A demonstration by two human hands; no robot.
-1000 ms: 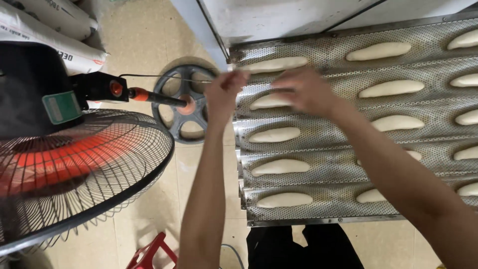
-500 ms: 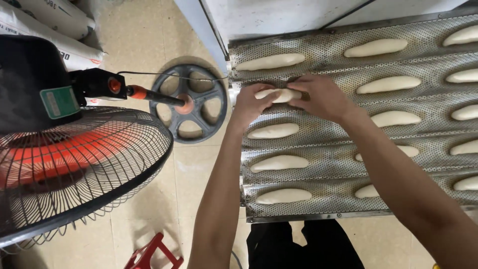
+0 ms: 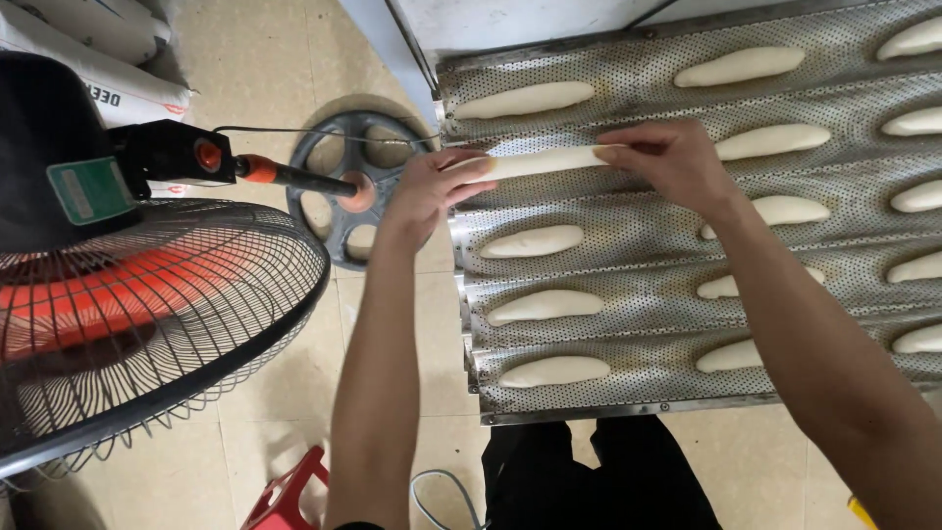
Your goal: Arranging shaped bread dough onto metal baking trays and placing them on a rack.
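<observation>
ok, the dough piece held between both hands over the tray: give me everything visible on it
The long pale dough stick is smooth, cream-coloured and soft-looking, stretched thinner and longer than the short dough loaves lying in the channels. It lies roughly level, crosswise over the second channel from the top of the perforated corrugated metal tray, near its left edge. The left hand pinches its left end and the right hand its right end. Whether it rests on the tray is unclear.

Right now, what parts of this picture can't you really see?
- Head view, tray: its right end is cut off by the picture edge, so the far dough pieces show only partly.
- Stretched dough: both ends are covered by the left hand and right hand.
- Fan: cut off at the left and bottom edges.
</observation>
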